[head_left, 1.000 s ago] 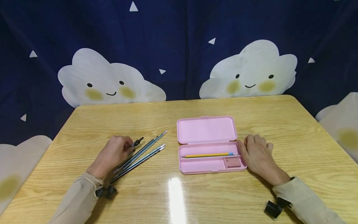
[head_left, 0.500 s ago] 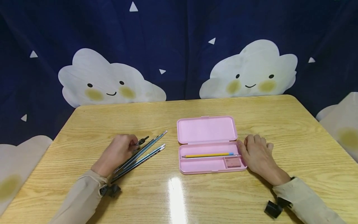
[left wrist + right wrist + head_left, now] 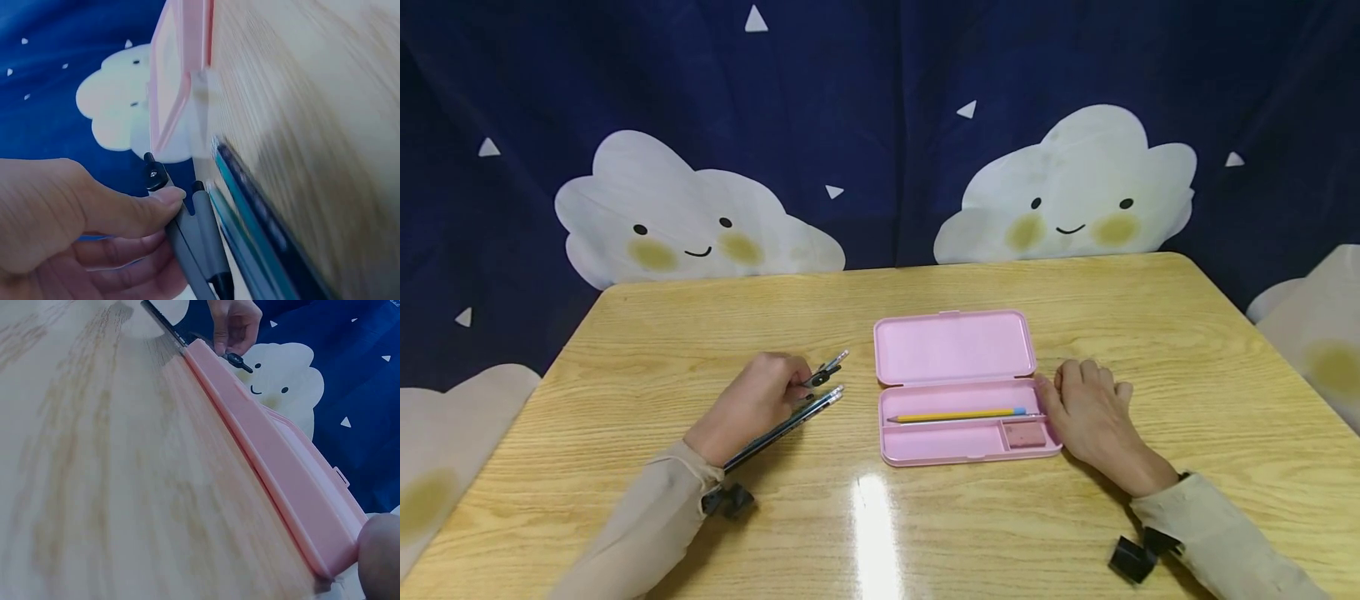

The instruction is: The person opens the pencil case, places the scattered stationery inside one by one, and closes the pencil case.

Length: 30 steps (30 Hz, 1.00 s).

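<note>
Cloud-printed navy cloth hangs behind the glossy wooden worktop [image 3: 925, 533]. Left hand [image 3: 752, 408] pinches a grey metal drawing compass [image 3: 187, 240]; right hand [image 3: 1093, 421], fingers relaxed, steadies the open pink plastic pencil case [image 3: 955, 346]. Best lift the compass clear of the loose dark pencils [image 3: 790, 425].

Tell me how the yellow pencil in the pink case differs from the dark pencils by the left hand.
The yellow pencil lies inside the open pink case, level with its long side; the dark pencils lie on the bare table, slanted. The yellow pencil has a blue end, the dark pencils pale ends. No hand touches the yellow pencil, while the left hand, gripping a compass, sits over the dark pencils. Both are long and thin.
</note>
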Motion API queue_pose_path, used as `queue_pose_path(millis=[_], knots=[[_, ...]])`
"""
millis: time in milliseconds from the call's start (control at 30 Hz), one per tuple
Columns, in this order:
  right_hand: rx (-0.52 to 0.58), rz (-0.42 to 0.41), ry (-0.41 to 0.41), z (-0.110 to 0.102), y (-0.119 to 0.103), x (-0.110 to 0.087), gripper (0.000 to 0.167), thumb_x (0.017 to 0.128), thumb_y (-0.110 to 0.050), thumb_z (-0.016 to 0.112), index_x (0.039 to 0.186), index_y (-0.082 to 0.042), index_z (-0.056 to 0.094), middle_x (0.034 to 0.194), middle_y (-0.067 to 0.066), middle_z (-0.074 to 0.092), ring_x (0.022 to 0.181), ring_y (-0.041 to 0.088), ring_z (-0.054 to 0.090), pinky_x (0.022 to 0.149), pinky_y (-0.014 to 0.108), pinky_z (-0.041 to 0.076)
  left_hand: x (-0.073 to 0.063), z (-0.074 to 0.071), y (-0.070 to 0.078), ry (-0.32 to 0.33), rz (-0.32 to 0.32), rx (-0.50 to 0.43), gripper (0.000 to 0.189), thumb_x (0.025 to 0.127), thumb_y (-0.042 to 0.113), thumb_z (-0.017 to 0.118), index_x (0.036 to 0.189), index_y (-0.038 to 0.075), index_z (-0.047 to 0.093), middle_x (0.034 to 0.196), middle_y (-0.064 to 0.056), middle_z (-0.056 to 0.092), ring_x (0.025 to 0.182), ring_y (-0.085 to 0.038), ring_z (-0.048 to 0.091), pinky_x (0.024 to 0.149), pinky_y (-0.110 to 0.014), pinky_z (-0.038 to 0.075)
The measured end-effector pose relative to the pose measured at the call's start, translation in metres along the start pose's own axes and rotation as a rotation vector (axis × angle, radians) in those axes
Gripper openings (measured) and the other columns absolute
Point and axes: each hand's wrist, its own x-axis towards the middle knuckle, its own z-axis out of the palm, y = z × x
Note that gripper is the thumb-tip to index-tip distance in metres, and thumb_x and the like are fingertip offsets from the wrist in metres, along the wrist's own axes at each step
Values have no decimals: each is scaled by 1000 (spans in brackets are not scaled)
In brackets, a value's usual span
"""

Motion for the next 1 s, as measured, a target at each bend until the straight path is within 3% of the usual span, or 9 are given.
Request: queue_pose_path(millis=[133, 333, 600, 1000], knots=[[-1, 5, -2, 0, 0, 0, 38, 103, -38, 35, 86, -5, 44, 80, 12, 40, 77, 34, 38, 65, 44, 20, 8, 4, 8, -13, 31, -15, 22, 78, -9, 73, 69, 7, 59, 65, 1, 50, 60, -10, 39, 52, -23, 34], [-1, 6, -3, 0, 0, 0, 38, 102, -37, 35, 87, -5, 44, 80, 12, 40, 77, 33, 38, 66, 45, 20, 18, 10, 19, -34, 69, -14, 19, 77, -7, 74, 70, 5, 62, 67, -1, 56, 61, -9, 47, 53, -22, 41], [1, 1, -6, -1, 0, 1, 37, 102, -37, 35, 87, -4, 45, 81, 12, 40, 78, 33, 38, 66, 45, 20, 28, 15, 30, -66, 68, -1, 19, 80, -5, 72, 73, 5, 58, 68, -1, 56, 63, -10, 49, 55, -22, 43], [-4, 7, -28, -2, -1, 2, 37, 102, -36, 36, 89, -3, 45, 82, 13, 41, 80, 36, 40, 67, 47, 21, 41, 20, 47, -116, 73, -57, 18, 80, -8, 70, 75, 5, 58, 69, -1, 56, 63, -12, 49, 54, -22, 43]])
